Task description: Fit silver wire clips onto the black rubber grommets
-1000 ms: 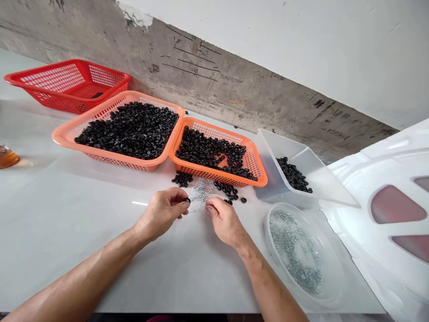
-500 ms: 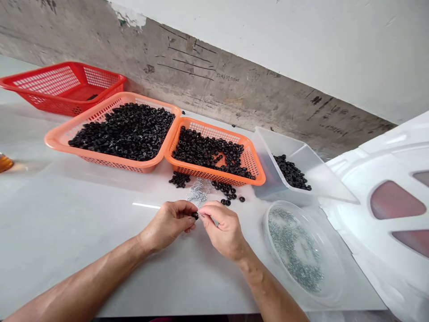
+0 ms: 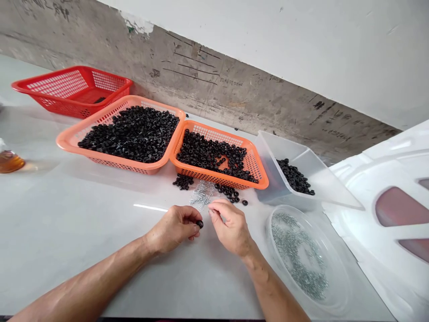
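My left hand pinches a small black ring between thumb and fingertips, just above the white table. My right hand hovers beside it with fingers curled, a little apart from the ring; what it holds, if anything, is too small to make out. Just beyond my fingers lie a small heap of tiny silver metal parts and loose black rings on the table.
Two orange baskets hold many black rings. A red basket stands far left. A clear tub with black rings and a clear round dish of silver parts sit right. White moulded foam fills the right edge.
My hands came together at the black ring half a second ago, then drew slightly apart. The left hand keeps the ring; the right has shifted a little right.
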`<state>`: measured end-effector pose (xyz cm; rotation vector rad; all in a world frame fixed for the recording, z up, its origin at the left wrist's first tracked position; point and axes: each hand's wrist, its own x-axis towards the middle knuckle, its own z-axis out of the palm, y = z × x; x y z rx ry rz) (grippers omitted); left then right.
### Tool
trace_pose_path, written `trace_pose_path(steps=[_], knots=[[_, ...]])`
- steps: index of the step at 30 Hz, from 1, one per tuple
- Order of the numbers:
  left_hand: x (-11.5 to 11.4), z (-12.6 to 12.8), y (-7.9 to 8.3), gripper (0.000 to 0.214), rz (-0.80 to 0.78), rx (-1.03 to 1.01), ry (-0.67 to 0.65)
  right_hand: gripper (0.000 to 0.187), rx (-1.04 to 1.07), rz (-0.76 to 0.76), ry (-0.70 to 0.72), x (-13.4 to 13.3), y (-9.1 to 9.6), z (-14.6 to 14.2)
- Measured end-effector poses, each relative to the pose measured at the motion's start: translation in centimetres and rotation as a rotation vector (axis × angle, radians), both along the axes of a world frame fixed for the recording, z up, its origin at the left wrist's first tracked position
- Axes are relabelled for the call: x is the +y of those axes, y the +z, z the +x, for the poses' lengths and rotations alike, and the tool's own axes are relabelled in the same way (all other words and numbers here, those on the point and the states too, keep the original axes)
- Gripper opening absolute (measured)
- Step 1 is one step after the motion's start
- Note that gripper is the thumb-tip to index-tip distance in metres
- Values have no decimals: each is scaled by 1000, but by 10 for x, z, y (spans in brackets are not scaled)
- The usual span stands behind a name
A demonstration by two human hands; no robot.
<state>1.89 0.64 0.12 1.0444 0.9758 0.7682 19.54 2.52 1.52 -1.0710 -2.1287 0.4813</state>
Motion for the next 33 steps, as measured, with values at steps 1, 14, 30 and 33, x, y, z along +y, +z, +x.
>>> trace_pose_path(steps=[1, 14, 30, 33], knots=[[-1, 0, -2, 15, 6, 4, -48, 18, -26, 0, -4, 5, 0, 0], [-4, -2, -5, 18, 49, 33, -250, 7, -615, -7, -146, 74, -24, -60], [1, -12, 9, 14, 28, -64, -82, 2, 120, -695, -66, 17, 19, -10], [1, -9, 13, 12, 9, -93, -38, 3, 200, -789, -26, 1, 19, -2]])
